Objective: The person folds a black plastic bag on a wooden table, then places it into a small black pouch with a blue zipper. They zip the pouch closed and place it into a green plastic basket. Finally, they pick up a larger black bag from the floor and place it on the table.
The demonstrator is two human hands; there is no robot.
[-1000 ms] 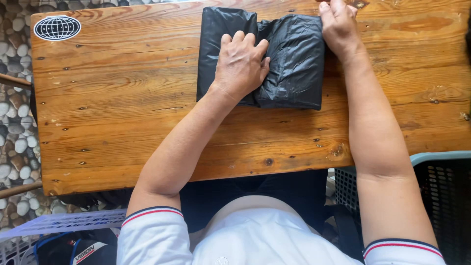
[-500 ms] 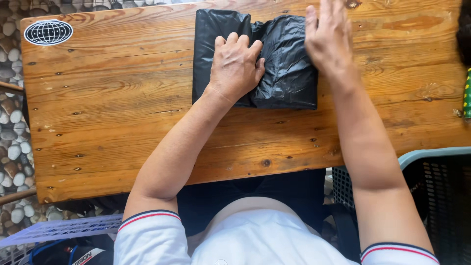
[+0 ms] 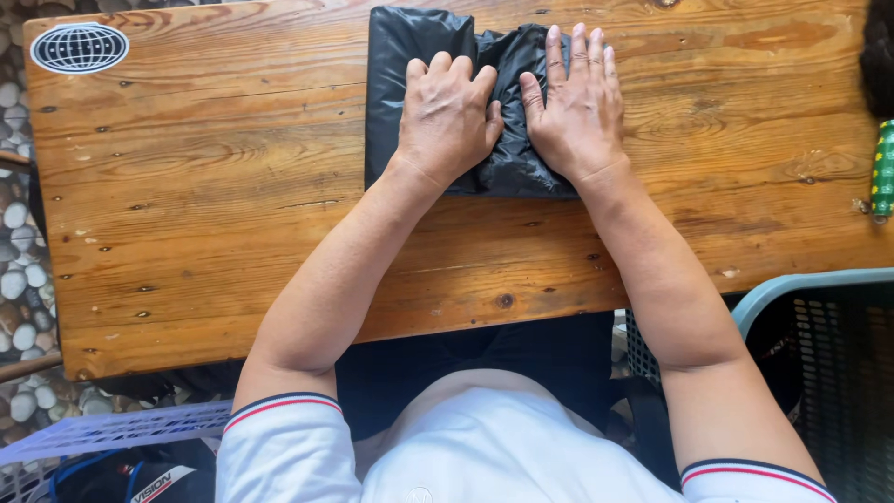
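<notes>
Left hand [image 3: 449, 116]: fingers curled at the knuckles, pressing down on the folded black plastic bag [image 3: 410, 65]. Right hand [image 3: 575, 107]: fingers straight and close together, palm flat on the bag's right part. Neither grips it. The bag lies at the far middle of the wooden table [image 3: 214, 205]. Green patterned object [image 3: 883, 172] at right edge; blue-rimmed black basket [image 3: 819, 326] lower right.

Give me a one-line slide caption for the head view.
Both hands, left hand and right hand, press flat on a folded black plastic bag on a wooden table.
</notes>
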